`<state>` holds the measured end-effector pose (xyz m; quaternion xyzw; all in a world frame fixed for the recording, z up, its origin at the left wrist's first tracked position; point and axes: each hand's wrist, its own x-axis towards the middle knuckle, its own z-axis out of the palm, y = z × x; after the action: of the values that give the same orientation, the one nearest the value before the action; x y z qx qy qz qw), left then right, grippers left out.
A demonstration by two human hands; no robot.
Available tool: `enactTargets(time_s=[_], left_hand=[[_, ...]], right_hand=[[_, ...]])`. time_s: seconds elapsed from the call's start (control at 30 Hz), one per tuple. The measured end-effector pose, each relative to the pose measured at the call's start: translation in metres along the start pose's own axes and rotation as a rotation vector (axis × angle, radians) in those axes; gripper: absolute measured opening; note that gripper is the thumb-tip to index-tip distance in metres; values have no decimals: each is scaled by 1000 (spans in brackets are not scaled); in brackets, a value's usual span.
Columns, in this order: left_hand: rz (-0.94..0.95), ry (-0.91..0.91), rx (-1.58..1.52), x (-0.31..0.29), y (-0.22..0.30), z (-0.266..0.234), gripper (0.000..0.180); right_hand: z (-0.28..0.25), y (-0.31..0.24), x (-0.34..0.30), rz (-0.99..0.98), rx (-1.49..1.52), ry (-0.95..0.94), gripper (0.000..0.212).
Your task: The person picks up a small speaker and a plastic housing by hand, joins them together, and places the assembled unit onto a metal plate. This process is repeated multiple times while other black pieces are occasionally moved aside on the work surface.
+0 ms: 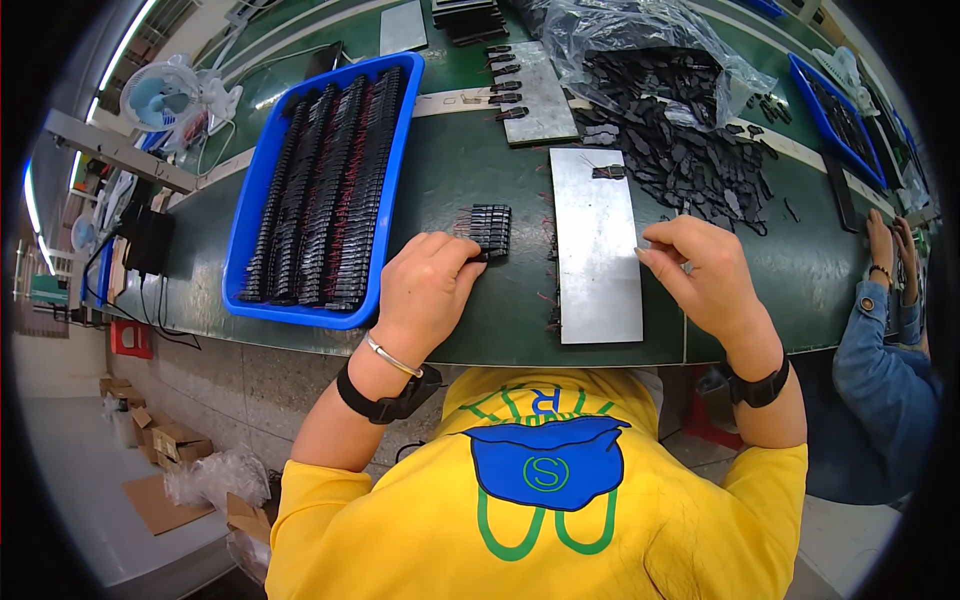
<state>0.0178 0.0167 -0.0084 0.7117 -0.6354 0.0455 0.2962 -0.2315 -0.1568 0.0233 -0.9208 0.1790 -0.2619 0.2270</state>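
Observation:
My left hand (425, 285) is closed in a pinch at the near end of a short row of small black wired parts (491, 226). Its thumb and forefinger grip the part at that end. Right of the row lies a long bare metal plate (598, 265). One black wired part (608, 172) rests near its far end, and several more, with red wires, line its left edge. Beside the plate's right edge, my right hand (708, 272) is held with thumb and forefinger drawn together. What those fingers hold, if anything, is too small to tell.
At left stands a blue tray (236, 285) packed with rows of black wired parts. Flat black pieces (690, 165) spill from a clear plastic bag (570, 40). A second metal plate (540, 95) lies farther back. A co-worker's hands (890, 255) are at far right.

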Motion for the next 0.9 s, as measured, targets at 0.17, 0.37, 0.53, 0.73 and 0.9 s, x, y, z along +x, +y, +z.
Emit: enactTargets(time_s=[0.17, 0.37, 0.53, 0.73, 0.9], left_hand=[[-1, 73, -11, 1, 3, -1, 18], [85, 130, -158, -6, 22, -9, 18], [182, -29, -407, -16, 36, -9, 17], [174, -116, -521, -16, 39, -11, 16], [-346, -253, -1053, -12, 48, -13, 14]], right_hand=[[-2, 11, 14, 56, -21, -13, 18], [5, 39, 46, 100, -43, -20, 22], [24, 54, 62, 59, -239, -19, 24], [27, 46, 55, 35, -174, 2, 22], [20, -25, 16, -118, 1, 40, 22]])
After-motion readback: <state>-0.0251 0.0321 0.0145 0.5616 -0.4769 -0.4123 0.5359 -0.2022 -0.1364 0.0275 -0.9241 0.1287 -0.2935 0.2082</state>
